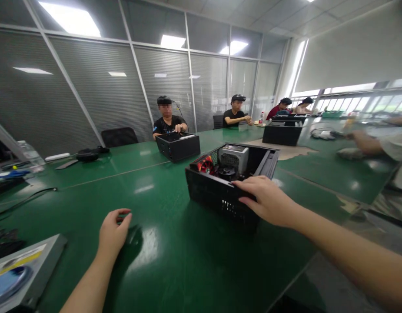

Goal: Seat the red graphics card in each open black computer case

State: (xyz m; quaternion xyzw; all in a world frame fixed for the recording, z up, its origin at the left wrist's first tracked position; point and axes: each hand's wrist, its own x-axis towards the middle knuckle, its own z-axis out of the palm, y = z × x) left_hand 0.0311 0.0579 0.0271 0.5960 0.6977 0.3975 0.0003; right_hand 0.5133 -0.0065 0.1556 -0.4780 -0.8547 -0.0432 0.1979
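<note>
An open black computer case (pixel 217 191) stands on the green table (pixel 161 256), showing a red fan (pixel 205 165) and a grey power supply (pixel 234 156) inside. My right hand (pixel 264 200) rests on the case's near right edge, fingers stretched over the rim and side. My left hand (pixel 114 230) hovers over the table left of the case, fingers loosely curled with nothing visible in them.
A grey metal panel with a disc (pixel 18 274) lies at the near left. Cables and a bottle (pixel 28 152) sit far left. Other people work on similar black cases (pixel 178 145) (pixel 282 131) across the table. A person's arm (pixel 370 143) reaches in at right.
</note>
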